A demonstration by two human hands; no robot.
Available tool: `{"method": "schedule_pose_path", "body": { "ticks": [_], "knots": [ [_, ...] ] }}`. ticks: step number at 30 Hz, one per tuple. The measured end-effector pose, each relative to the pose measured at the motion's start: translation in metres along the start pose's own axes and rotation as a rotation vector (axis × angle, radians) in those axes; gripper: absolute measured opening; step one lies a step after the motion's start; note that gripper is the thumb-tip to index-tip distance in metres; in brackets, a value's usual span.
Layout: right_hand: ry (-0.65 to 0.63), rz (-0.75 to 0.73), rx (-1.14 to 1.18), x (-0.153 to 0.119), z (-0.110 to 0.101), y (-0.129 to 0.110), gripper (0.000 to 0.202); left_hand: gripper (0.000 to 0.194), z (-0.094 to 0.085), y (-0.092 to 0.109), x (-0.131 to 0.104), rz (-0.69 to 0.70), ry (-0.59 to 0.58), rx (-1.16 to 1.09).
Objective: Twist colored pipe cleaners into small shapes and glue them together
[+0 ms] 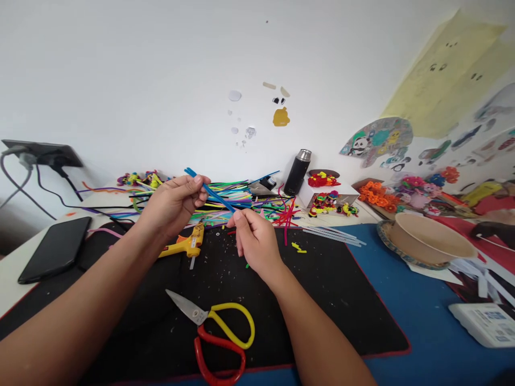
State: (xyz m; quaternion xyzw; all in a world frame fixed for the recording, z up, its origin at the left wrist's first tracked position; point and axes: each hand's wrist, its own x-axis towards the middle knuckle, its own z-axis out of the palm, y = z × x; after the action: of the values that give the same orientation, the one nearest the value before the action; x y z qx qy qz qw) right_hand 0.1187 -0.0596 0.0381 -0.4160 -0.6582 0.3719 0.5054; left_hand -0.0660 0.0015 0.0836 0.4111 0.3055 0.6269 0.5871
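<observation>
My left hand [177,201] pinches blue pipe cleaners [219,198] near their upper left end, where two tips stick out past the fingers. My right hand [252,236] closes on the lower right end of the same blue strands, which run slanting between both hands above the mat. Beneath my left wrist lies a yellow glue gun [187,245], partly covered by the arm. Scissors [215,327] with one yellow and one red handle rest on the black mat [322,300] between my forearms, their blades spread.
Behind my hands spreads a pile of colourful pipe cleaners [237,187]. A black thermos [298,171], clear glue sticks [333,235] and a beige bowl [434,236] stand or lie rightward. A black phone [56,249] lies left, near cables and a power strip [44,153].
</observation>
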Motion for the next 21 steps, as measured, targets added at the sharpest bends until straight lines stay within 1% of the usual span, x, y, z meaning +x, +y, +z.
{"method": "schedule_pose_path", "body": {
  "ticks": [4, 10, 14, 18, 21],
  "knots": [
    [-0.038, 0.009, -0.008, 0.0009, 0.0014, 0.0043, 0.044, 0.015, -0.0035, -0.0026, 0.003, -0.003, 0.01, -0.011],
    [0.014, 0.024, 0.056, 0.0012, 0.0008, 0.0035, 0.043, 0.017, -0.005, -0.0052, 0.0041, 0.012, -0.014, 0.008],
    [-0.018, 0.015, -0.026, 0.0022, -0.0005, 0.0025, 0.046, 0.018, -0.0018, -0.0047, 0.0045, 0.016, 0.024, -0.022],
    [-0.027, 0.02, -0.069, 0.0023, -0.0002, 0.0044, 0.05, 0.013, -0.0013, -0.0034, 0.0037, 0.044, 0.028, 0.017],
    [-0.047, 0.025, -0.06, 0.0016, 0.0017, 0.0069, 0.051, 0.009, -0.0041, -0.0044, 0.0042, 0.043, 0.004, 0.033]
  ]
}}
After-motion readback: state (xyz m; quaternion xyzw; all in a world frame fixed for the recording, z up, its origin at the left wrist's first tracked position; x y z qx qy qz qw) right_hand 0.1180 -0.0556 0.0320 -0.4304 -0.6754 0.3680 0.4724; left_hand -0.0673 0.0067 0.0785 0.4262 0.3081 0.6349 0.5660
